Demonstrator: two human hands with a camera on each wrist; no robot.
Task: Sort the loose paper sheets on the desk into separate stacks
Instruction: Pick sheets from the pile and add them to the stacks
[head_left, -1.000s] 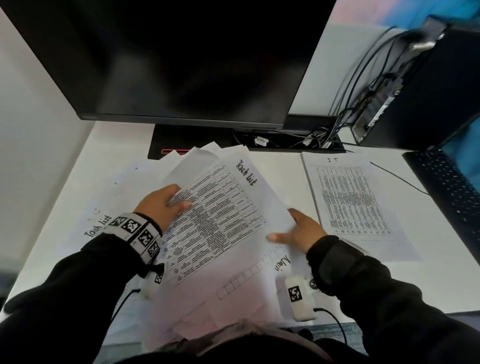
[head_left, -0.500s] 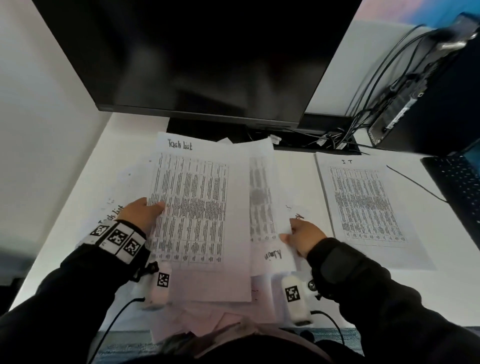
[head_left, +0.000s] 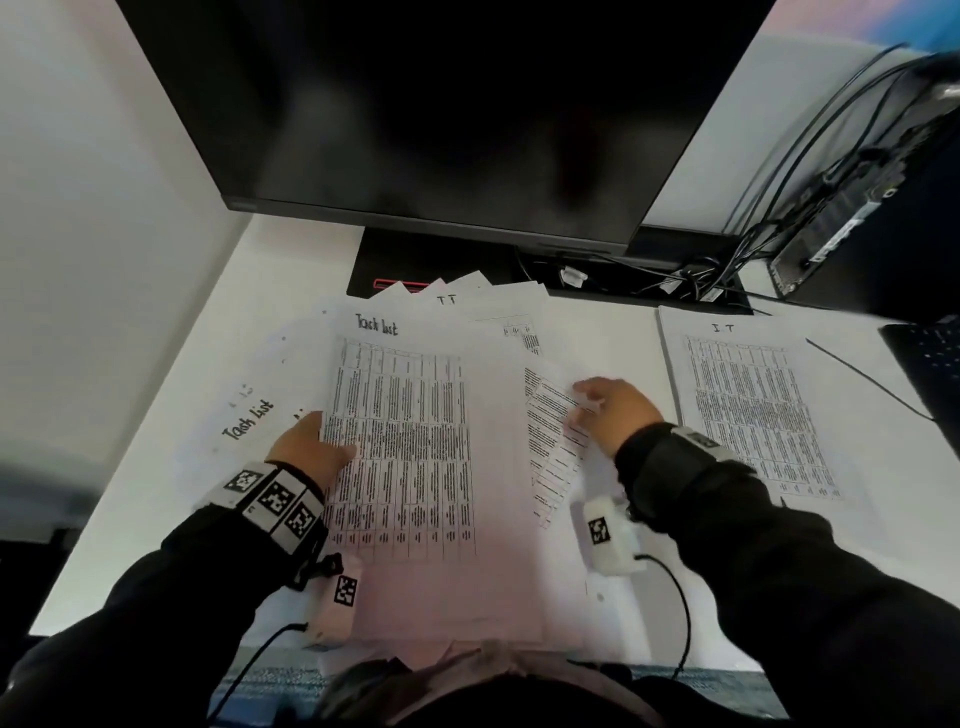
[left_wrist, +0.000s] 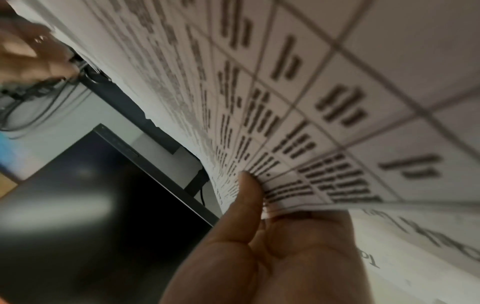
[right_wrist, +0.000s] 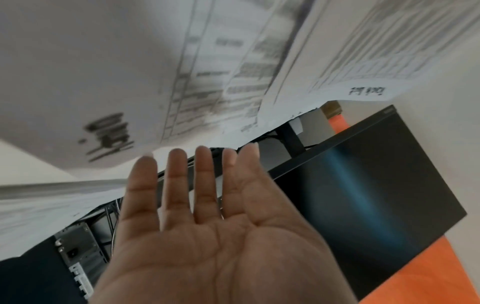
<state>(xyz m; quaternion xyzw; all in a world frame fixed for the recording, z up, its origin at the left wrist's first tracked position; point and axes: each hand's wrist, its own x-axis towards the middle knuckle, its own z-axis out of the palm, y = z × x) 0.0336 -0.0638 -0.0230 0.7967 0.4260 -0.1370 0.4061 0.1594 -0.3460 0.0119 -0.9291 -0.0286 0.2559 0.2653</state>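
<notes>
Task list sheet (head_left: 405, 447) squared up since a second ago, lifted left of the IT stack (head_left: 748, 410).
Left hand (head_left: 311, 447) pinches its left edge, thumb on top; right hand (head_left: 613, 410), fingers straight, has released and rests on the central pile (head_left: 550, 441). Placement next.

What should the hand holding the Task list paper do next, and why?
Probably carry it left and lay it on the other Task list sheet lying on the desk. The left hand pinches the Task list page by its edge, the same heading shows on that left sheet, and the IT stack sits apart on the right.
</notes>
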